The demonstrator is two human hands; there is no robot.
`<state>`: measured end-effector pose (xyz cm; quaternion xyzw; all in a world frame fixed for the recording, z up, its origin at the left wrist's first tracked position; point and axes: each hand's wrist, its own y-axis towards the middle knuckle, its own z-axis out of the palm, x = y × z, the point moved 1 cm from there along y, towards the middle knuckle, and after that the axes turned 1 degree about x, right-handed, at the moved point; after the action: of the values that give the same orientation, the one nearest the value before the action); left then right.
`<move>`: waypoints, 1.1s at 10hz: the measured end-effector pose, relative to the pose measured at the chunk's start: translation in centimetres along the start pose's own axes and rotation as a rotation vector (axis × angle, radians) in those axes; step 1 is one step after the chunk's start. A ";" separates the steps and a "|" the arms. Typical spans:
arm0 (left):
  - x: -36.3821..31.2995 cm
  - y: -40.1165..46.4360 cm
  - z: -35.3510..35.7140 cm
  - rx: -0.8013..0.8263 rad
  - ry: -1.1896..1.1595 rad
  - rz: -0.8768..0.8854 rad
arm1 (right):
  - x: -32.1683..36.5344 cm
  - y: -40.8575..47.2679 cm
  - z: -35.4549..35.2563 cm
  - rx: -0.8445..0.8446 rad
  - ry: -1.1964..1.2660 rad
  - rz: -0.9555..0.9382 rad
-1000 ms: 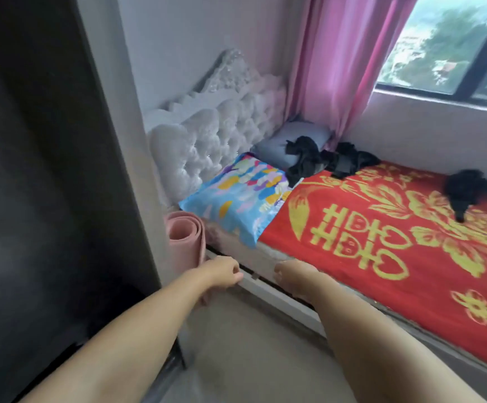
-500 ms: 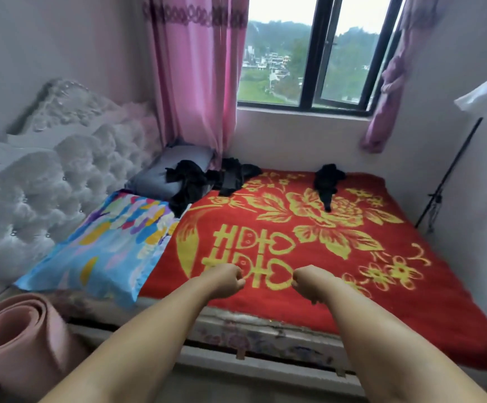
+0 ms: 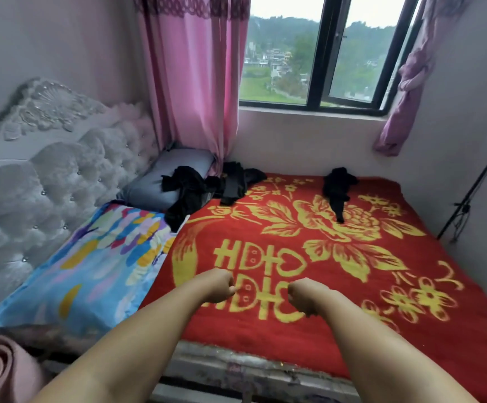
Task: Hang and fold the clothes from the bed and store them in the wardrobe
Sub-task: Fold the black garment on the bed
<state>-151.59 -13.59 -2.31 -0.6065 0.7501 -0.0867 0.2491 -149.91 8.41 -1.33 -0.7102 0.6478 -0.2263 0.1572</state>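
Two bare forearms reaching from the bottom of the frame over a red and gold blanket [image 3: 352, 286] on the bed. Left hand [image 3: 217, 286] and right hand [image 3: 303, 295], fingers curled together, gripping nothing. Black clothes heaped at upper centre [image 3: 195, 190] and lying alone further right [image 3: 336, 187], well beyond reach, probably awaiting collection.
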 end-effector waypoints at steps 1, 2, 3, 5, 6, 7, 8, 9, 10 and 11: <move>3.3 4.1 -2.7 -0.065 0.071 0.017 | 2.3 4.8 -2.5 -0.023 0.040 -0.022; 6.2 8.9 -6.1 -0.077 0.078 0.024 | 4.1 9.8 -5.4 -0.066 0.064 0.006; 10.0 12.1 -10.2 -0.109 0.080 0.035 | 7.2 14.6 -9.1 -0.092 0.111 -0.011; 16.6 18.4 -11.9 -0.058 0.041 -0.007 | 12.6 23.2 -9.2 -0.065 -0.048 -0.161; 18.9 21.6 -11.0 -0.005 0.028 -0.037 | 12.8 28.1 -8.4 0.008 -0.072 -0.162; 21.3 24.6 -10.2 0.039 -0.023 -0.096 | 12.5 33.2 -7.4 0.090 -0.047 -0.151; 24.1 27.7 -8.8 0.053 -0.103 -0.172 | 12.4 38.3 -5.9 0.137 -0.057 -0.164; 26.3 31.2 -7.2 0.066 -0.159 -0.229 | 12.4 43.1 -4.1 0.172 -0.070 -0.158; 29.2 34.9 -5.4 0.085 -0.163 -0.279 | 13.3 48.1 -1.7 0.174 -0.078 -0.149; 33.4 39.5 -4.3 0.101 -0.058 -0.281 | 15.2 52.8 1.7 0.238 -0.041 -0.130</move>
<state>-192.57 -36.29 -24.67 -0.6945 0.6450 -0.1407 0.2862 -192.98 -12.62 -28.29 -0.7313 0.5659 -0.2968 0.2383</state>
